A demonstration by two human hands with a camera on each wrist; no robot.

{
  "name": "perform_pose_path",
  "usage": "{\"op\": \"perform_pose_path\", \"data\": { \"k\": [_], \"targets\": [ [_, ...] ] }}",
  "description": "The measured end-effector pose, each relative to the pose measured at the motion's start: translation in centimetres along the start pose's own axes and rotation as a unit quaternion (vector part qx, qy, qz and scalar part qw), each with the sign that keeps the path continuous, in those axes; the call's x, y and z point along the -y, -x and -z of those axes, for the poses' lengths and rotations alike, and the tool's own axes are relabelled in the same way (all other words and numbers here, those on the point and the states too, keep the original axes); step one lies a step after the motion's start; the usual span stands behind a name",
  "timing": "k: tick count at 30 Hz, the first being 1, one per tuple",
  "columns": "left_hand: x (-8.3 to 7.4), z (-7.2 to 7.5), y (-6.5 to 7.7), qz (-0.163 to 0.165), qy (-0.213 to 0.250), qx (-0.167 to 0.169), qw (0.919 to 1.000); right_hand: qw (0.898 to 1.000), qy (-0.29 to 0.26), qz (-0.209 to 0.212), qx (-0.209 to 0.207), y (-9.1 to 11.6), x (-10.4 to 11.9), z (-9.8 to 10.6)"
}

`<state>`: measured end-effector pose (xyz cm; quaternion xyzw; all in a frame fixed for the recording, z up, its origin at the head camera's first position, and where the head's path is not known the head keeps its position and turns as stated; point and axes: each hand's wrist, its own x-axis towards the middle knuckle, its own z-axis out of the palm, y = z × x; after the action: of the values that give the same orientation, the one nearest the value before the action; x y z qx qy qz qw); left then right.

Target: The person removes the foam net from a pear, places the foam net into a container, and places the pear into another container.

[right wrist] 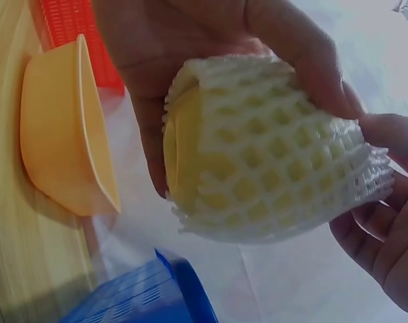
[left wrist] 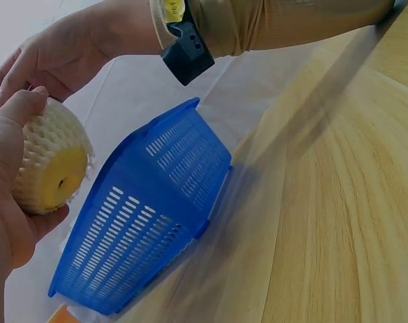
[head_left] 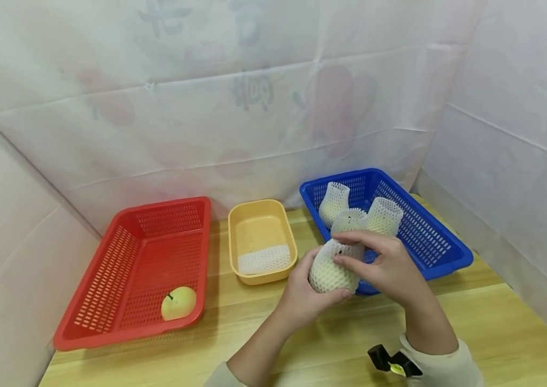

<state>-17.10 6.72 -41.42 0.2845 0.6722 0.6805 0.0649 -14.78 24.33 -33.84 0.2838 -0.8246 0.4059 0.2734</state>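
Observation:
A yellow pear sits inside a white foam net, held up in front of the blue basket. My left hand grips the netted pear from the side and below. With thumb and fingers, my right hand pinches the net's gathered upper end. The pear's bottom shows bare at the net's other opening in both wrist views. Inside the blue basket stand several more netted pears, their net ends pointing up.
At left lies a red basket with one bare pear in its near right corner. Between the baskets, a yellow tray holds a flat white foam net. White cloth walls stand behind and beside the wooden table.

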Motion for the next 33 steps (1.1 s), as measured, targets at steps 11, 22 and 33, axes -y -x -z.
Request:
{"op": "perform_pose_path", "data": {
  "k": [11, 22, 33],
  "targets": [
    [-0.1, 1.4, 1.0, 0.016, -0.003, 0.013, 0.9998, 0.997, -0.014, -0.039, 0.065, 0.2, -0.7, -0.3],
    [-0.7, 2.4, 1.6, 0.039, -0.021, 0.022, 0.9988, 0.998, -0.022, -0.029, 0.060, 0.2, -0.6, -0.9],
    [0.6, 3.3, 1.8, 0.037, -0.039, 0.040, 0.9977, 0.993, -0.062, -0.019, 0.097, 0.3, -0.8, -1.4]
  ]
}}
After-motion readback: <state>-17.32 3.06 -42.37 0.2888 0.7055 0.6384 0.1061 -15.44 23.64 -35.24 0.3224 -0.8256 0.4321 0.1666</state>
